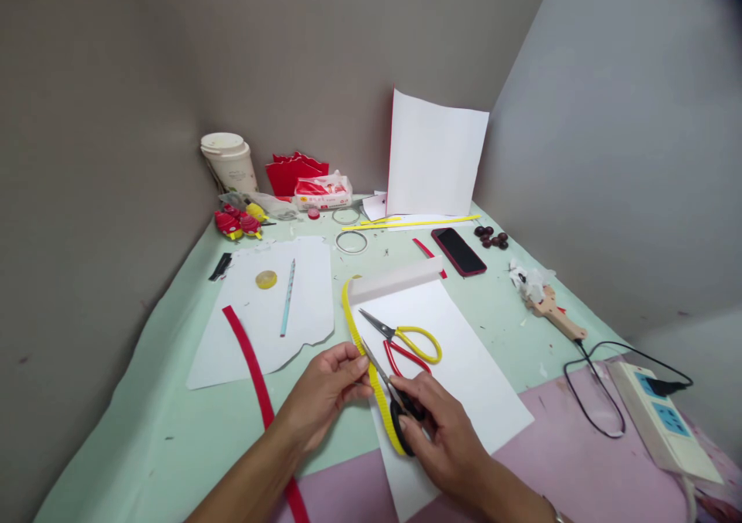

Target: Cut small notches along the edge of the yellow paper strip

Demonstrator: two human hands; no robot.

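Observation:
My right hand grips black-handled scissors whose blades point up-left onto a pleated yellow paper strip. My left hand pinches that yellow strip at its middle, fingertips beside the blades. The strip runs along the left edge of a white sheet with a rolled far end. A second pair of scissors with yellow and red handles lies open on the sheet, just beyond my right hand.
A red paper strip lies left, beside another white sheet with a tape roll and a pencil. A phone, dark beads, a power strip with cable, a cup and an upright paper stand around.

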